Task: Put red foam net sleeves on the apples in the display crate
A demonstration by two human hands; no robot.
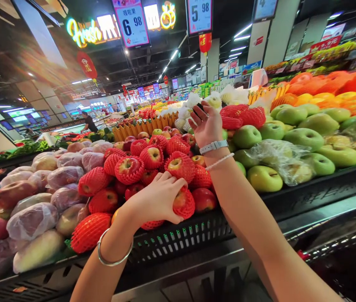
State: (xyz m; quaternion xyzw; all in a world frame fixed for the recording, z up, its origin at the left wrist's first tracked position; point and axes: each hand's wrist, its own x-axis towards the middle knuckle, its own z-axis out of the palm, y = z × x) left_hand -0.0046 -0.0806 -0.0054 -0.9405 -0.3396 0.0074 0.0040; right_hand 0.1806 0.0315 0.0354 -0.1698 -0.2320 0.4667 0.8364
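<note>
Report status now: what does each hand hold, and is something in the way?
Left hand around red apple in foam net. Right hand raised, small dark thing at fingers, held or not unclear. Other netted apples packed close beside.

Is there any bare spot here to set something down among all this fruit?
Only the black ledge below the green apples, and the slotted black rim under the netted red apples. Everywhere else is crowded with piled fruit.
</note>
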